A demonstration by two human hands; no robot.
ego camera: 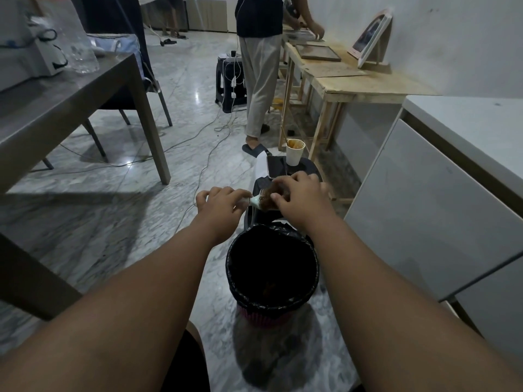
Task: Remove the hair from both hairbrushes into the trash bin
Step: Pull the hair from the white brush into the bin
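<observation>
My left hand (219, 206) grips the pale handle of a hairbrush (256, 201), held level just beyond the trash bin (273, 301). Brown hair (267, 197) is matted over the brush head. The fingers of my right hand (301, 195) curl over the brush head and pinch into that hair. The bin is lined with a black bag, has a pink base, and stands on the floor below and in front of both hands. I cannot see a second hairbrush.
A black stool (307, 168) behind the hands carries a phone (276, 166) and a paper cup (295, 151). A grey table (70, 106) stands left, white cabinets (424, 199) right. A person (261, 66) stands at a wooden bench (353, 77). Cables cross the floor.
</observation>
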